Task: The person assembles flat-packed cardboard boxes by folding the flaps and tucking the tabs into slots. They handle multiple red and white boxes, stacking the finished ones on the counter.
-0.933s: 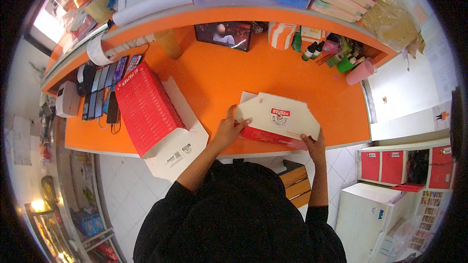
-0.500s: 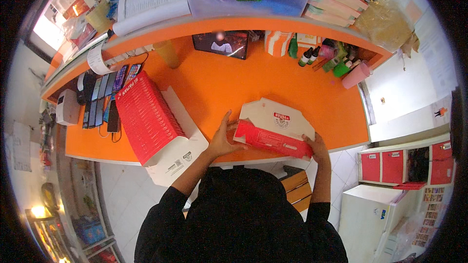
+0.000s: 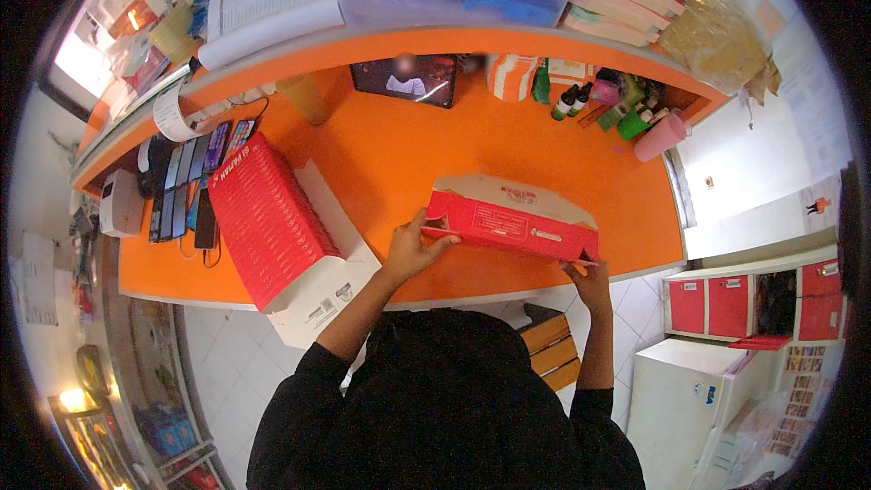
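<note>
I hold a red and beige cardboard box [image 3: 513, 222] over the front of the orange counter [image 3: 508, 141]. Its red side faces me and its beige lid stands up behind. My left hand [image 3: 413, 249] grips the box's left end. My right hand [image 3: 588, 277] holds its lower right corner from below. Both black sleeves come up from the lower edge.
A tall stack of flat red boxes [image 3: 272, 218] lies at my left, hanging over the counter edge. Several phones [image 3: 190, 177] lie in a row further left. A tablet [image 3: 406, 79], small bottles [image 3: 567, 102] and a pink cup [image 3: 660, 136] stand at the back. A wooden stool [image 3: 549, 345] is below.
The box was a flat beige sheet lying open; it has been folded up, and its red side now faces me. My hands moved to its two ends.
</note>
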The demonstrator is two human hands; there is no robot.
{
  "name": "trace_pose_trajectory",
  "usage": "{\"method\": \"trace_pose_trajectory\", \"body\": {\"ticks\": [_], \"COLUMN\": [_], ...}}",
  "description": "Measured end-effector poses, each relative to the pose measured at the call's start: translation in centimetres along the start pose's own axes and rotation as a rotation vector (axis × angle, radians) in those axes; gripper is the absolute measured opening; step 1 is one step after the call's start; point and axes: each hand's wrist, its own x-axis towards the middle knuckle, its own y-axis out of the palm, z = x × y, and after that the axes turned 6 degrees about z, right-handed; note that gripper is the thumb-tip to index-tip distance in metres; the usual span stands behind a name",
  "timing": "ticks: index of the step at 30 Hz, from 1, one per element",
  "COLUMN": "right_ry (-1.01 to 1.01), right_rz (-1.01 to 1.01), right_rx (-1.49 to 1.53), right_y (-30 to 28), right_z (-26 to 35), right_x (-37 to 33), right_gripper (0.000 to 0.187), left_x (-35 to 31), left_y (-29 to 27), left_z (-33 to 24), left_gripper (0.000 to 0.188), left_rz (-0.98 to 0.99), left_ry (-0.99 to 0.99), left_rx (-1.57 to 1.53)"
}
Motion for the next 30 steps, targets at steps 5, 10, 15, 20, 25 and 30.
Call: {"method": "trace_pose_trajectory", "body": {"ticks": [5, 10, 15, 20, 25, 30], "right_ry": [-0.131, -0.080, -0.253, 0.015, -0.166, -0.479], "right_rz": [-0.002, 0.100, 0.059, 0.143, 0.214, 0.144], "right_rx": [0.088, -0.104, -0.333, -0.158, -0.198, -0.670], "right_y": [1.4, 2.4, 3.4, 2.8, 3.8, 4.6], "right_z": [1.3, -0.7, -0.4, -0.8, -2.9, -1.2], "right_x": [-2.0, -4.2, -3.5, -3.1, -2.8, -2.3], "right_gripper": [0.033, 0.034, 0.034, 0.036, 0.046, 0.042], "left_x": [-3.9, -5.4, -4.7, -4.3, -5.8, -6.1], "left_y": [0.0, -1.6, -1.9, -1.6, 0.6, 0.0], "left_z": [3.6, 2.9, 2.9, 3.4, 6.7, 8.2], "left_gripper": [0.039, 0.043, 0.057, 0.064, 0.065, 0.054], "left_rz": [0.183, 0.475, 0.398, 0.454, 0.380, 0.334], "left_ry": [0.163, -0.074, 0.040, 0.012, 0.086, 0.358], "left_rx": [0.095, 0.052, 0.139, 0.250, 0.241, 0.570]}}
